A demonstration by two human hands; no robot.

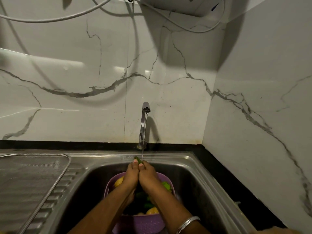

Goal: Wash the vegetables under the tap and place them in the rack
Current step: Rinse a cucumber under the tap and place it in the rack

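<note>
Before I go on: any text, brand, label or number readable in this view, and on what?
None can be read.
White unit on the wall, top: dark and blue marks, too blurred to tell as text.
Tap, sink, purple bowl, bangle: no lettering shows.

Purple basket (152, 222), grey-veined white wall (168, 92)
</note>
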